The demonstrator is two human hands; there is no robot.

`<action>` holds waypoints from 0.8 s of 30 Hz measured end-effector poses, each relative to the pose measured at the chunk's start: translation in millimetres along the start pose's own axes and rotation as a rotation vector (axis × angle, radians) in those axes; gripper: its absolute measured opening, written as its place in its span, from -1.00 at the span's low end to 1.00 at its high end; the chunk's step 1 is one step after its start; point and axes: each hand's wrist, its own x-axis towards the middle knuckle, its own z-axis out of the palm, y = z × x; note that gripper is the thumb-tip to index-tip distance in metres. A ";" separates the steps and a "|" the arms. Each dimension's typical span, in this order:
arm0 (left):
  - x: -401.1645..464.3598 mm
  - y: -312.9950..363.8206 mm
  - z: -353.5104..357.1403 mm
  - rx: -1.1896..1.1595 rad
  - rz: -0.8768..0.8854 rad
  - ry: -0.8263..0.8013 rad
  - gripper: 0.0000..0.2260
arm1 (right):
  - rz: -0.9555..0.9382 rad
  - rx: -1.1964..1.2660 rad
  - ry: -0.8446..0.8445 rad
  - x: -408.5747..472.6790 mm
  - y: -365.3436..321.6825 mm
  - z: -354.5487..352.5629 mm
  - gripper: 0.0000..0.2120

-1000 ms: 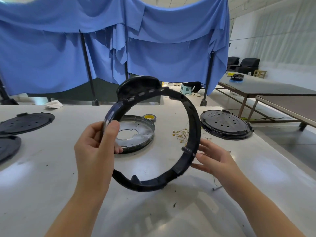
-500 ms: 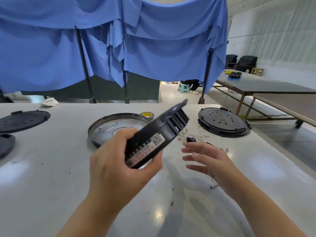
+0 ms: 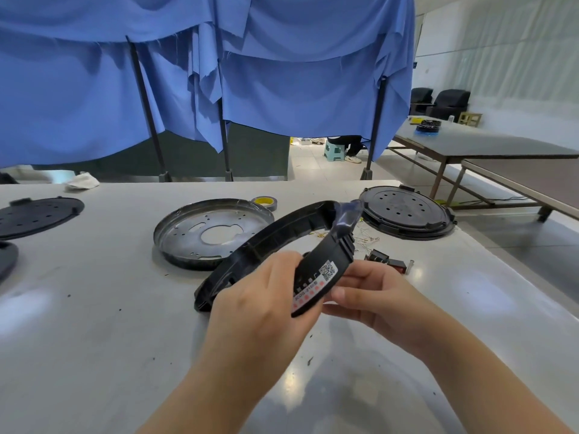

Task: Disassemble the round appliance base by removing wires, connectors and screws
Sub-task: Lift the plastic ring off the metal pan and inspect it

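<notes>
I hold a black plastic ring [image 3: 275, 233], the outer frame of the round appliance base, tilted above the white table [image 3: 78, 308]. Its near side carries a white label with a QR code. My left hand [image 3: 260, 305] grips that near side from the left. My right hand [image 3: 366, 296] holds the same section from the right, thumb along its lower edge. Behind the ring lies a shiny metal base plate [image 3: 194, 230] with a keyhole cutout. Loose thin wires [image 3: 365, 234] and a small black and red connector part [image 3: 388, 261] lie to the right.
A black perforated round cover [image 3: 404, 214] sits at the right rear, another black round cover [image 3: 37, 214] at the far left. A yellow tape roll [image 3: 264, 202] lies behind the metal plate. Blue cloth hangs behind the table. More tables stand at the right.
The ring has gone from upright to tilted low with the label side toward me. My right hand, open and apart half a second ago, now holds the ring.
</notes>
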 end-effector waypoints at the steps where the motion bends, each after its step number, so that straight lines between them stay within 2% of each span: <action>1: 0.1 1.4 0.8 0.013 -0.005 -0.013 -0.71 | 0.008 0.011 -0.007 -0.2 -0.8 -0.6 -0.74; 6: -1.7 7.6 1.5 0.029 -0.035 -0.055 -0.72 | 0.028 -0.005 0.037 1.5 2.5 2.5 -0.77; 13: -4.8 6.4 0.5 -0.016 -0.107 -0.030 -0.73 | -0.032 -0.055 0.054 1.4 4.2 7.2 -0.66; 24: -2.5 6.7 -0.4 -0.020 -0.117 -0.064 -0.70 | -0.073 -0.110 0.095 0.5 4.4 7.5 -0.76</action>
